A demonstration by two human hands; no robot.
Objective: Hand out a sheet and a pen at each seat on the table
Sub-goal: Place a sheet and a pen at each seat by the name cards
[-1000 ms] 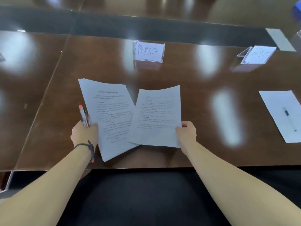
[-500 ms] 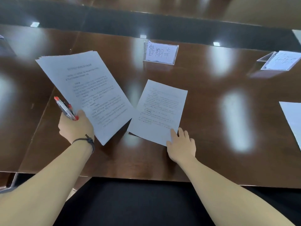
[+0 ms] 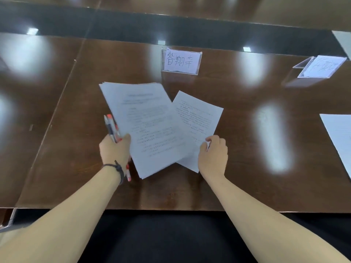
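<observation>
Left hand (image 3: 115, 149): clenched around the stack of sheets (image 3: 144, 128) and a bundle of pens (image 3: 112, 128), so that the supply is kept off the tabletop (image 3: 247, 149) and within reach of the other hand.
Right hand (image 3: 212, 156): curled at the near right corner of the single sheet (image 3: 197, 122), which is pinched there, apparently so that it can be squared to the seat.
Single sheet, place: in front of the name card (image 3: 181, 61), toward the near edge of the tabletop; its left part is overlapped by the stack.
Single sheet, axis: the long axis runs from the near edge toward the far edge, tilted so the top leans right; the text is read from the near side.
Pens, axis: pointed away toward the far left, red ends outermost.
Next seat: a second name card (image 3: 322, 67) and a laid sheet (image 3: 340, 137) are seen at the right edge.
Judgement: no pen is laid at this seat yet.
</observation>
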